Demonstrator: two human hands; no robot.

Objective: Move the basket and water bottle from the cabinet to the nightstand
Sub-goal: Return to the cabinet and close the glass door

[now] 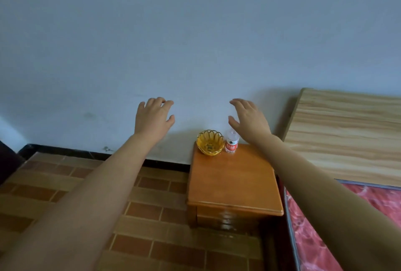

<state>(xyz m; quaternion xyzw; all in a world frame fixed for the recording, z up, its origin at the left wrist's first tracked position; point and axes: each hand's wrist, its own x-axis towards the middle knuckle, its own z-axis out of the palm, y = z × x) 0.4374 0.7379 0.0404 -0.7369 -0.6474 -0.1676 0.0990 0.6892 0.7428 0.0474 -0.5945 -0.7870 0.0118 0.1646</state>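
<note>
Head view shows the gold wire basket [210, 142] and water bottle [231, 141] standing side by side at the nightstand [232, 184] back edge; left hand [153, 117] and right hand [249, 122] hover open, empty. The task looks finished.

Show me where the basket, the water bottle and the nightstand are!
basket [210, 143]: head view, on its amber inside.
water bottle [231, 145]: head view, on its red label.
nightstand [232, 181]: head view, on its bare wooden top.

Dim, cool, soft light; faint shadows fall on the wall [195, 42] behind the headboard [347, 131]. Wide-angle bending skews the edges. The nightstand [232, 184] drawer front is blurred.
</note>
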